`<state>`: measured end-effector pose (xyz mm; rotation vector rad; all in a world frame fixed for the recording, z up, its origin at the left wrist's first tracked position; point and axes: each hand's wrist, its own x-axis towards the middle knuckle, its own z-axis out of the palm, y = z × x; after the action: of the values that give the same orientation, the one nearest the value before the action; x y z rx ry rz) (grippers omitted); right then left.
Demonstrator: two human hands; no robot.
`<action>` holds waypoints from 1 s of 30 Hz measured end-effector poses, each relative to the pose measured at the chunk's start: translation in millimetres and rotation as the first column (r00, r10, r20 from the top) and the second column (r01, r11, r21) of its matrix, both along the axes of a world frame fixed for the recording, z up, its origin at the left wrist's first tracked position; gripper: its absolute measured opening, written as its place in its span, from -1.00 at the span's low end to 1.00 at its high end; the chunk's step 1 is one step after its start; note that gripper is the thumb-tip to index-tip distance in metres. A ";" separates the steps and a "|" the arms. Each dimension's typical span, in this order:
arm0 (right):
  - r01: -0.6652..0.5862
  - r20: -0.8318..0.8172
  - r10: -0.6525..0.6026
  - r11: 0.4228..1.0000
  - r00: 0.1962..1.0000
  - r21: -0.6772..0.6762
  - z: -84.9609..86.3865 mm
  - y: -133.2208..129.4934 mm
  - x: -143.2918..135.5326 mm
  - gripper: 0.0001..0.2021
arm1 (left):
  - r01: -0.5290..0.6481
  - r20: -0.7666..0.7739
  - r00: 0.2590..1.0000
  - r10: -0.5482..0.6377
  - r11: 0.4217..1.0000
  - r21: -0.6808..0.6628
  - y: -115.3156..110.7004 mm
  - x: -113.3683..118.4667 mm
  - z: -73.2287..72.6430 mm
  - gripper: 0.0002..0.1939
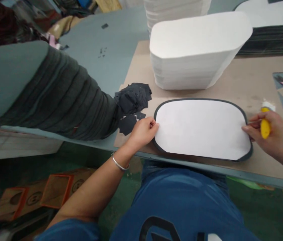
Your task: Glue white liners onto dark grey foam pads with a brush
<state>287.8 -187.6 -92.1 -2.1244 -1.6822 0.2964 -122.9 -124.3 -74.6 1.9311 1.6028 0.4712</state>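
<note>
In front of me lies an oblong white panel (201,129) with rounded corners, set on a slightly larger dark sheet whose edge (201,99) shows as a border. My left hand (145,130) pinches the panel's left end between thumb and fingers. At the right end, my right hand (269,130) grips the panel's edge with thumb and forefinger. That same hand also holds a yellow-handled tool (265,128) with a whitish tip; its exact kind is unclear. Beside my left hand are dark fabric pieces (132,98) in a loose heap.
Behind the panel rises a tall stack of white panels (199,36). A leaning stack of dark sheets (81,93) stands at the left. Bordered panels (269,40) are piled at back right. Beige cardboard (257,77) covers part of the table, and boxes (56,190) sit below.
</note>
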 end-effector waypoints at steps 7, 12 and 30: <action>0.024 0.034 -0.023 0.999 0.999 -0.028 6.7 -3.7 -6.8 -0.69 | -0.003 -0.142 0.990 -0.002 0.999 -0.032 -1.3 -2.9 11.3 -0.74; -0.045 -0.014 0.045 0.999 0.999 0.003 2.9 -3.7 -13.1 -0.72 | 0.083 -0.388 0.921 0.023 0.963 0.255 0.9 21.4 27.1 -0.78; -0.456 0.264 0.389 0.846 0.882 0.277 -15.0 29.8 -89.8 -0.91 | 0.520 -0.415 0.836 -0.360 0.762 0.386 7.9 76.8 -21.5 -0.24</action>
<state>197.9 -157.8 -107.1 -1.5620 -2.1439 -0.0819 -46.1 -116.4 -96.0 2.8096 1.1873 0.3960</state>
